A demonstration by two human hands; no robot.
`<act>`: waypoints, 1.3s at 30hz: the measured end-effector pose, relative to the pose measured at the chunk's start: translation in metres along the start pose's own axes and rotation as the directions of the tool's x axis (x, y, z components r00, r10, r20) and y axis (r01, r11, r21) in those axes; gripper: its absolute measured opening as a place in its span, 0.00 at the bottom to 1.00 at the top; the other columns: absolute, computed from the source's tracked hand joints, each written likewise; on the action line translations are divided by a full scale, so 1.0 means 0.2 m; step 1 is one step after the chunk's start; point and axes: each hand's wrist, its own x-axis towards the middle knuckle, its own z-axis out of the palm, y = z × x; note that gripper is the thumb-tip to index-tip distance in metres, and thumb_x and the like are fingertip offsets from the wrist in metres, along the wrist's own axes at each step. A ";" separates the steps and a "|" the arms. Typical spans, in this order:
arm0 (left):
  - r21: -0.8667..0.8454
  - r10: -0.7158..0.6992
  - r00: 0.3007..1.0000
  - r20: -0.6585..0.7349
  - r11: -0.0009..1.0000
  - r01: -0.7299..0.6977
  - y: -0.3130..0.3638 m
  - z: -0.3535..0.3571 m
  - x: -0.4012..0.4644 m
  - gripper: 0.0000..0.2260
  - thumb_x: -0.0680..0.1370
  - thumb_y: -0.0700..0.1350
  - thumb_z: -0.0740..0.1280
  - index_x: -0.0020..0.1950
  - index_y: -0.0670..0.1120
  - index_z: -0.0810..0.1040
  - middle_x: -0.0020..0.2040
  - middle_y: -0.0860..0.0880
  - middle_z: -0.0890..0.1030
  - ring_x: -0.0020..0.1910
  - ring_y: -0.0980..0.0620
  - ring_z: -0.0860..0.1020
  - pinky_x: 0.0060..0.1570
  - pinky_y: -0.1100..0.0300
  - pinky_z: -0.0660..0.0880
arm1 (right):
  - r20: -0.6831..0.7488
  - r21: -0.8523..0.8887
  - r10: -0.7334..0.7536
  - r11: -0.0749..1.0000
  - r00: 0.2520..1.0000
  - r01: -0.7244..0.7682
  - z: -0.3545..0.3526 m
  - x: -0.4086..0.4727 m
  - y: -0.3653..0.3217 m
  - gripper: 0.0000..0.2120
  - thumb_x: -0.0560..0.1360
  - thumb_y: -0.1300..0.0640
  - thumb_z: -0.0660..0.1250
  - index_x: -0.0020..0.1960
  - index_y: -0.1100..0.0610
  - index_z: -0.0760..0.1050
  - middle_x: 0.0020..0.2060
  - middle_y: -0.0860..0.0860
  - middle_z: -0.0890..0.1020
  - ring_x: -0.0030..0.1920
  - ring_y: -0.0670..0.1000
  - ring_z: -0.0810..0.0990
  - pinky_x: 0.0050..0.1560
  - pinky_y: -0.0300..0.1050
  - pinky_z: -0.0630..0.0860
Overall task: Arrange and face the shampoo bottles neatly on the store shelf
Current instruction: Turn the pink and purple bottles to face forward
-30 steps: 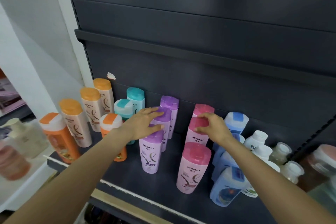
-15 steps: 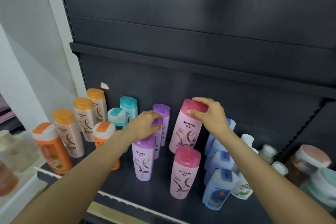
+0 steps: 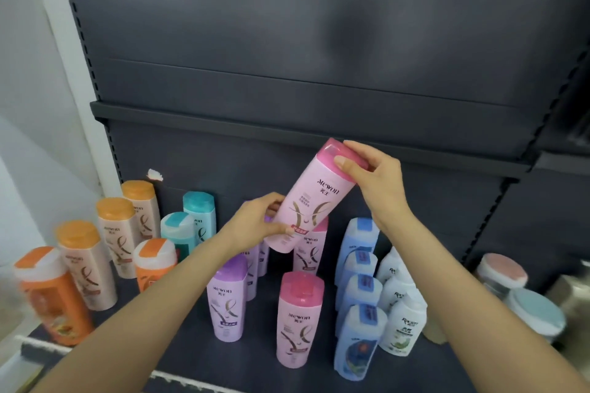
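Lifted clear of its row since a second ago, the pink bottle now hangs tilted above the shelf. Right hand pinches its cap; left hand has moved from the purple bottles to grip its base. Its label faces near, probably awaiting replacement in the pink row.

Dark shelf spanned lower frame, carrying upright rows: orange-capped bottles left, teal, purple, pink centre, blue, white right.
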 end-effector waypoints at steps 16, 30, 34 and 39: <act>0.656 0.176 0.943 -0.282 0.753 0.055 0.13 -0.06 -0.07 0.26 0.68 0.56 0.74 0.62 0.54 0.69 0.55 0.54 0.70 0.56 0.53 0.68 0.42 0.53 0.74 | -0.110 0.179 0.298 0.944 0.948 -0.276 -0.02 -0.01 -0.02 0.20 0.66 0.54 0.77 0.55 0.60 0.79 0.52 0.55 0.82 0.51 0.52 0.82 0.45 0.47 0.82; 0.271 -0.028 0.985 0.173 0.962 -0.020 0.08 -0.18 -0.05 0.30 0.67 0.47 0.77 0.67 0.50 0.72 0.56 0.56 0.77 0.53 0.60 0.75 0.52 0.70 0.71 | 0.093 0.238 0.114 0.962 0.989 -0.133 -0.10 -0.06 0.03 0.23 0.70 0.67 0.72 0.63 0.56 0.76 0.57 0.52 0.81 0.58 0.51 0.80 0.56 0.47 0.78; 0.452 0.069 0.995 -0.077 0.892 -0.027 0.09 -0.15 -0.08 0.30 0.64 0.54 0.76 0.64 0.51 0.72 0.54 0.55 0.75 0.52 0.56 0.75 0.52 0.59 0.75 | 0.163 0.272 0.134 0.946 0.977 -0.175 -0.12 -0.05 0.03 0.19 0.71 0.66 0.70 0.61 0.57 0.76 0.53 0.54 0.83 0.55 0.51 0.82 0.55 0.43 0.78; 0.658 0.178 0.941 -0.288 0.750 0.060 0.13 -0.13 -0.10 0.31 0.66 0.56 0.75 0.66 0.50 0.68 0.58 0.52 0.71 0.58 0.53 0.69 0.44 0.59 0.70 | 0.176 0.150 0.201 0.962 0.964 -0.228 -0.11 -0.04 0.03 0.15 0.73 0.60 0.70 0.60 0.58 0.77 0.50 0.54 0.84 0.50 0.50 0.84 0.47 0.43 0.81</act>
